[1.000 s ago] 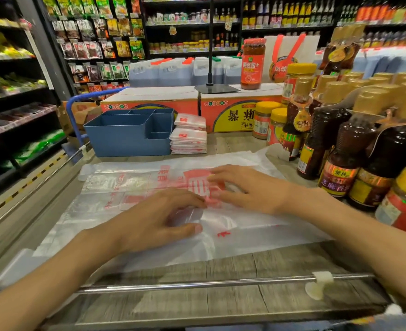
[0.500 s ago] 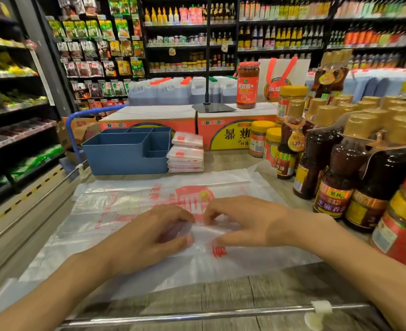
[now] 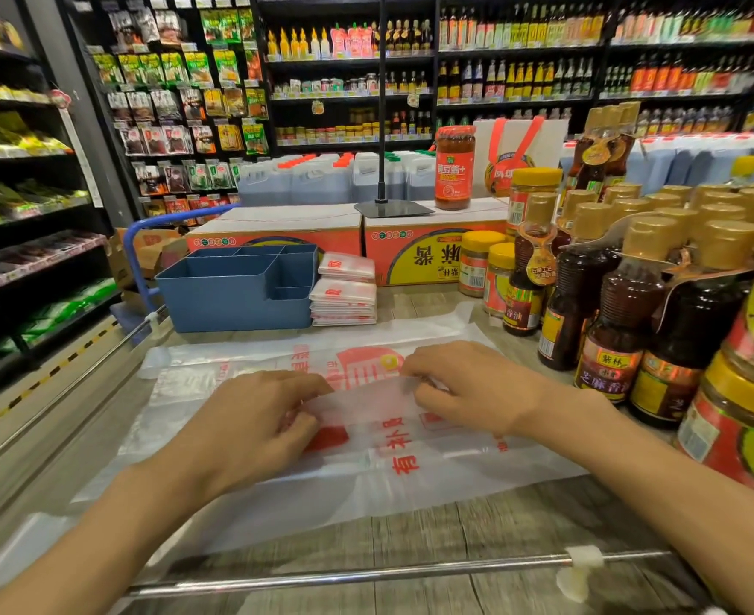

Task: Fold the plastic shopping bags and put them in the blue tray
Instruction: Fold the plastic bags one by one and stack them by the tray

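Observation:
A clear plastic shopping bag (image 3: 366, 477) with red print lies spread flat on the wooden shelf top. My left hand (image 3: 251, 428) and my right hand (image 3: 468, 388) sit side by side on its middle, each pinching the edge of a strip of the bag lifted between them. The blue tray (image 3: 229, 299) with several compartments stands behind the bag at the left. Next to the tray's right side lie two stacks of folded bags (image 3: 344, 295).
Dark sauce bottles (image 3: 623, 312) and yellow-lidded jars (image 3: 743, 428) crowd the right side. Orange cartons (image 3: 277, 237) and a red jar (image 3: 454, 168) stand at the back. A metal rail (image 3: 366, 574) runs along the near edge. Store shelves fill the left and background.
My hands went from lying flat on the bag to pinching and raising a fold of it between them. The camera view tilted upward, so the bag sits lower in the picture.

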